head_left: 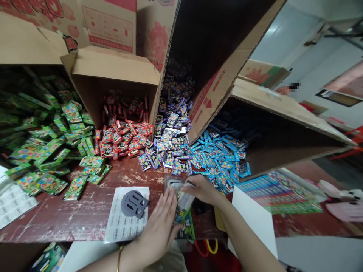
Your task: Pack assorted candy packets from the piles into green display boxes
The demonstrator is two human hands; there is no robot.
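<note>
At the counter (70,219) edge, the right hand (202,189) pinches a clear bag (180,194) while the left hand (161,223) lies open against it; a slack pinch could probably spill its contents over the edge.

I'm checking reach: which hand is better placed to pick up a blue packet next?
Probably the right hand: it sits beside the blue packets, while the left hand lies farther off against the clear bag.
</note>
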